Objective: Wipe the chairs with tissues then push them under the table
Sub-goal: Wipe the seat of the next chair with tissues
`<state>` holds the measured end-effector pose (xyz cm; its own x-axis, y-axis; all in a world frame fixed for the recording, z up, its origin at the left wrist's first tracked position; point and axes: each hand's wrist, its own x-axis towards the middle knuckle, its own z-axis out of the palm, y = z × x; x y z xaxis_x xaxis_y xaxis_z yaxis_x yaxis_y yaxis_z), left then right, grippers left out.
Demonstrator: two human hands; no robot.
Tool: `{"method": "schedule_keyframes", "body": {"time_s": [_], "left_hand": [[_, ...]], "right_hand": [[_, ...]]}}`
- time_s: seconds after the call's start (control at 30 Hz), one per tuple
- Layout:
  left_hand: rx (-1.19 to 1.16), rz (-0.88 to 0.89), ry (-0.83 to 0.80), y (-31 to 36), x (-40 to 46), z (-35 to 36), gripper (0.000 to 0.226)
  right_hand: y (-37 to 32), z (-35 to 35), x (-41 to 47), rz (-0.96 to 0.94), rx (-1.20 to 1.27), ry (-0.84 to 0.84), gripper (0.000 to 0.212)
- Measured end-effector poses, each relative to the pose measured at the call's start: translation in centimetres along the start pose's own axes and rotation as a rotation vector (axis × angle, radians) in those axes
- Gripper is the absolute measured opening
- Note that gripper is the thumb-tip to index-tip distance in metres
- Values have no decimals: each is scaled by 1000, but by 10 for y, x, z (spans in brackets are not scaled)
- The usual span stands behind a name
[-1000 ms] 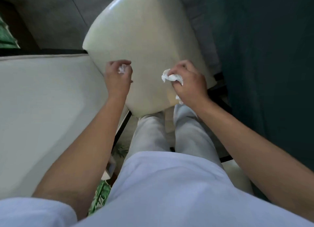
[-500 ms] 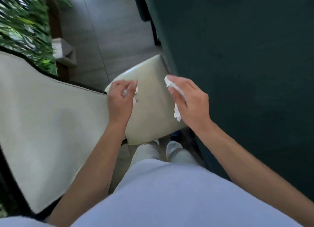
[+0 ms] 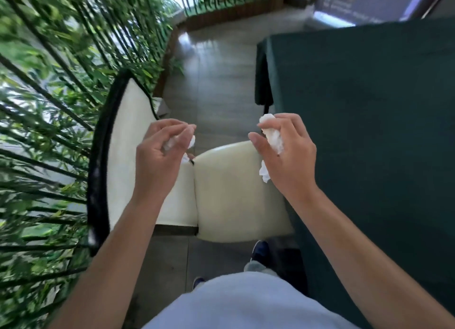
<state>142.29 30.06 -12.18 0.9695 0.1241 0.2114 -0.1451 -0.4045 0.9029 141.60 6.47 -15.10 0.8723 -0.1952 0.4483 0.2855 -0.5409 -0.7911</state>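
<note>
Both hands hover above the cream chair (image 3: 236,193) at frame centre, beside the green-clothed bench (image 3: 369,131) on the right. The left hand (image 3: 160,161) and right hand (image 3: 288,156) each curl fingers around a crumpled tissue (image 3: 272,134). Loose wads could slip and drop; pushing with occupied fingers risks the chair snagging the cloth. Count: one chair, two tissues, one bench.

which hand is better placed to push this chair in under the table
Left, probably. The left hand is above the chair's backrest, the side away from the green-clothed table. The right hand is at the seat's table-side edge.
</note>
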Motion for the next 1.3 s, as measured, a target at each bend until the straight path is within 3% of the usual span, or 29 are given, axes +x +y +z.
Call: {"method": "schedule_keyframes", "body": {"time_s": [0.3, 0.53, 0.83, 1.07, 1.3], "left_hand": [[53, 118, 143, 2, -66, -133, 18], [102, 102, 253, -29, -105, -228, 16], [132, 84, 377, -51, -99, -268, 19], [203, 189, 399, -58, -61, -289, 23], [371, 398, 279, -91, 2, -301, 29]], "right_hand": [[-121, 55, -63, -272, 18, 103, 42], [-176, 100, -116, -326, 21, 11, 50], [-197, 135, -81, -368, 32, -69, 46], [-202, 169, -54, -380, 84, -50, 41], [-209, 202, -33, -371, -13, 52, 40]]}}
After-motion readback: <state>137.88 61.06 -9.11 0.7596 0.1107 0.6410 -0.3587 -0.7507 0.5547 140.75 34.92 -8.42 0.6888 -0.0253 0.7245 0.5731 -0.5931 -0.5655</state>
